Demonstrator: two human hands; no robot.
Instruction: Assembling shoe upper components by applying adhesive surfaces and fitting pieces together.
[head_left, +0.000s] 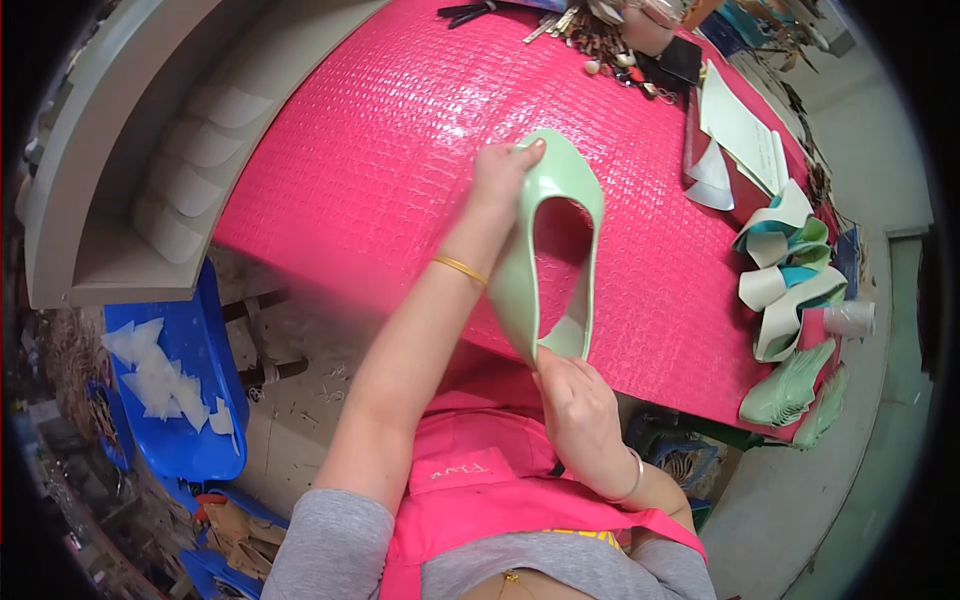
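Note:
A glossy mint-green shoe upper (513,290) is held up over the front part of the pink table, its rounded toe pointing away from me. Through its long opening the pink tabletop shows. My left hand (503,178) grips the toe end from the left, thumb on top and the other fingers hidden behind. At the near heel end, my right hand (582,405) pinches the edge between thumb and curled fingers. A gold bangle circles my left wrist, and another bangle is on the right one.
The pink textured table (380,130) spreads ahead. Stacked green pieces (788,385) and white-and-green uppers (790,300) line its right edge. Papers (740,130) and a pile of keys and trinkets (610,40) lie farther back. A grey shelf (120,110) holds white pieces at left; a blue stool (200,380) carries white scraps.

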